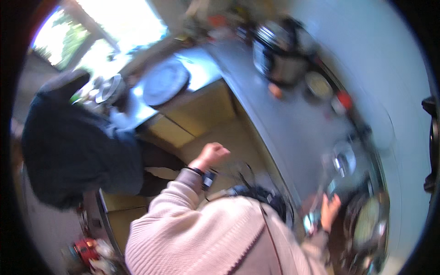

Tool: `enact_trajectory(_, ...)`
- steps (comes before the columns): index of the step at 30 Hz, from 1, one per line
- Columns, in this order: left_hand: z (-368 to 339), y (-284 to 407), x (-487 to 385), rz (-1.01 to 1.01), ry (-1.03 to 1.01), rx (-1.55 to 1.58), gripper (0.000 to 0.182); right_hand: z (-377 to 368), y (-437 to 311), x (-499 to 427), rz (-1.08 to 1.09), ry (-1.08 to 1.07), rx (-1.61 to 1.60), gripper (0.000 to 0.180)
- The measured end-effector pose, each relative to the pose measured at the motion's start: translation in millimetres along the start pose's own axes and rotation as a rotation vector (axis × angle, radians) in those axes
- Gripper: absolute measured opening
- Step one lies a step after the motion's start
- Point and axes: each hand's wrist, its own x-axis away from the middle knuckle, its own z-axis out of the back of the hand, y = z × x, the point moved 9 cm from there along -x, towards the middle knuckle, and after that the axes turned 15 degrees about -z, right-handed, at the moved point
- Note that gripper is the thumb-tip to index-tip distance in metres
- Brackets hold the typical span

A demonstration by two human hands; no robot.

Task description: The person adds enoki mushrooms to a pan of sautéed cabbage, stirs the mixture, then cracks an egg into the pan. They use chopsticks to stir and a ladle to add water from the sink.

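My left hand point(213, 153) hangs over the floor between the counters, its fingers curled in and nothing seen in it. A dark band circles that wrist. My right hand point(330, 210) is at the near end of the grey countertop point(288, 137), fingers spread. Beside it lies a blurred, shiny, clear-looking item point(310, 221); whether they touch I cannot tell. A round pan or pot with a pale inside point(367, 220) stands to the right of this hand. Farther along the counter is a shiny metal-and-white dish point(343, 160).
Another person in dark clothes point(82, 147) stands at the left, by the sink counter. A large round lid or basin point(166, 82) rests there. On the right counter are a metal cooker point(275, 51), a bowl point(319, 84) and a red-topped container point(343, 100). Yellowish cabinets point(202, 106) line the floor space.
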Motion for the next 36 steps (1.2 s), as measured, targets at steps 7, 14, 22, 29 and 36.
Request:
enact_trajectory(7,-12,-39,43,0.196,0.009,0.204,0.035,-24,60,12,-0.08,-0.012,0.13,0.042)
enact_trajectory(14,-17,-53,85,0.22,0.041,0.245,0.033,-21,45,24,-0.013,0.302,0.118,0.029)
enact_trajectory(22,1,-52,152,0.332,0.139,0.093,0.038,17,48,20,-0.104,0.367,-0.127,0.031)
enact_trajectory(29,20,-83,174,0.182,0.248,0.255,0.017,29,-64,53,0.349,0.312,-0.179,0.033)
enact_trajectory(36,126,-84,202,0.026,0.377,0.156,0.015,-125,-181,87,0.484,-0.369,-0.23,0.024)
